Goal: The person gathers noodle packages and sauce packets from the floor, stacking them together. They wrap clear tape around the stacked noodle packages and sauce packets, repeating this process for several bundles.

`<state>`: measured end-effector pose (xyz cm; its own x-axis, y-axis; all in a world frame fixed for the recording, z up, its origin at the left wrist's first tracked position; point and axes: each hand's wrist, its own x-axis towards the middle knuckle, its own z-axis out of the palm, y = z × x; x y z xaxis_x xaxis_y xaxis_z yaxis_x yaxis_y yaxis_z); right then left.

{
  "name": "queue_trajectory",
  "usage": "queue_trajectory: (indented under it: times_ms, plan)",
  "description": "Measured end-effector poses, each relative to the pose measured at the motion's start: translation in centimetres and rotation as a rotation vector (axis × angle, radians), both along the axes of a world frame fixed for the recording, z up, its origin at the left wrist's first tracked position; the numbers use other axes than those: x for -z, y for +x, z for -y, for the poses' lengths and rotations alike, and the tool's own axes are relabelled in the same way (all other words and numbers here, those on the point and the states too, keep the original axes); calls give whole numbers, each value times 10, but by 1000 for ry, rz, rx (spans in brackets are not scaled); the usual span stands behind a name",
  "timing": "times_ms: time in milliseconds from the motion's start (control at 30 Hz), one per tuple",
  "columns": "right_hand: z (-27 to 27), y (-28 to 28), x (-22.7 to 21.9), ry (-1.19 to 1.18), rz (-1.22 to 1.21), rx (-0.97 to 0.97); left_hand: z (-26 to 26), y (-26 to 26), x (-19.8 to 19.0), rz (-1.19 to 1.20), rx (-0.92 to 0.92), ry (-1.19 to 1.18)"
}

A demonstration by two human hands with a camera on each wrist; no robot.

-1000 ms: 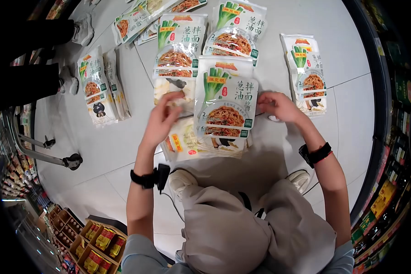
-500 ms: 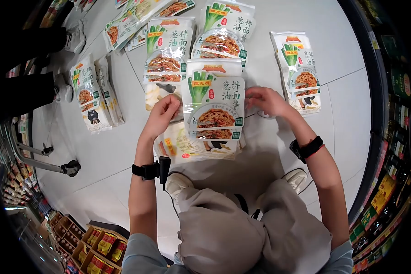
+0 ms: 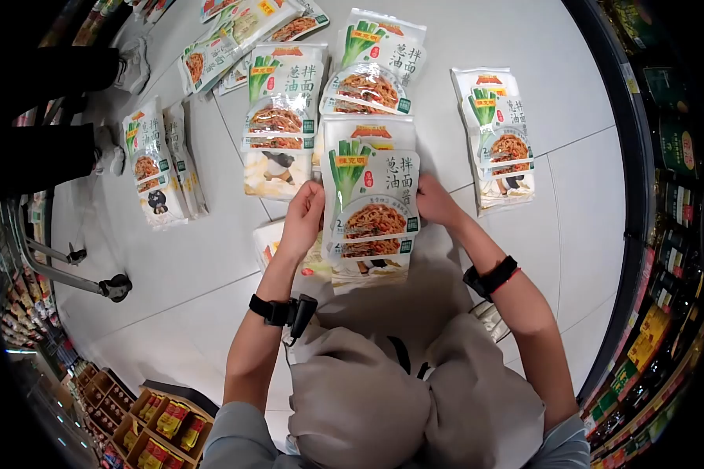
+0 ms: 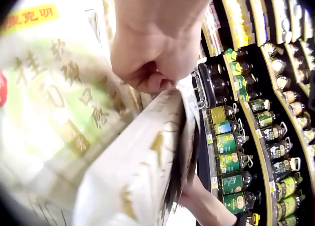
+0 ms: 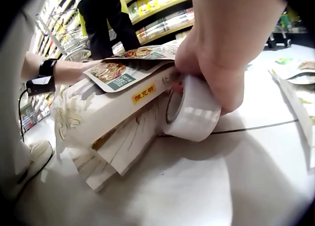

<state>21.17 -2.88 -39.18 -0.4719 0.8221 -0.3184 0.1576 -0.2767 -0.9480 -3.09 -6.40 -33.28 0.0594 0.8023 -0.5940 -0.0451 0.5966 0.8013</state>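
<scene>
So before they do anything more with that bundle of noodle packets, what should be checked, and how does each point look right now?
1. Left hand grips the bundle's left edge: ok.
2. Right hand on the right edge: ok; its fingers also hold a tape roll.
3. Bundle of packets squared up: not ok; in the right wrist view the lower packets fan out.
4. Loose end of the tape found: cannot tell.
5. Floor beside the bundle free: ok nearby; other packets lie further off.
</scene>
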Motion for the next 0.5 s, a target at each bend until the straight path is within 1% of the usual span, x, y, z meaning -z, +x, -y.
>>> queue_trajectory:
  times_ms: [33,67,100,133,167,200,233,267,300,333,367,400,433,500]
  plan:
    - [3,6,-4,-8,2,-1,5,2,5,2,-1,-8]
    - [6,16,-10,-137,36,-3,12,4,13,90,-37,17]
    - [3,22,-30,-262,72,-1,15,6,18,182,-71,46]
    - [-4,23,-70,-301,81,-6,13,18,7,189,-69,47]
    - [-1,26,-76,-297,85,-2,9,35,-16,196,-177,51]
    - [2,28,-80,-272,-36,29,7,45,-30,204,-284,55]
    - [4,31,-85,-247,-159,58,7,49,-37,253,-305,61]
    - [4,34,-92,-272,-247,20,9,54,-41,311,-306,64]
    - [8,34,-97,-269,-246,21,12,57,-46,369,-310,71]
    - [12,30,-102,-258,-444,132,14,57,-50,407,-307,77]
    - [11,21,-118,-243,-642,241,18,58,-54,442,-303,79]
    - [7,16,-142,-731,-216,452,20,57,-57,471,-298,81]
    - [6,18,-142,-717,-220,444,22,56,-60,501,-299,85]
    - [5,34,-134,-629,-494,366,24,54,-64,548,-290,87]
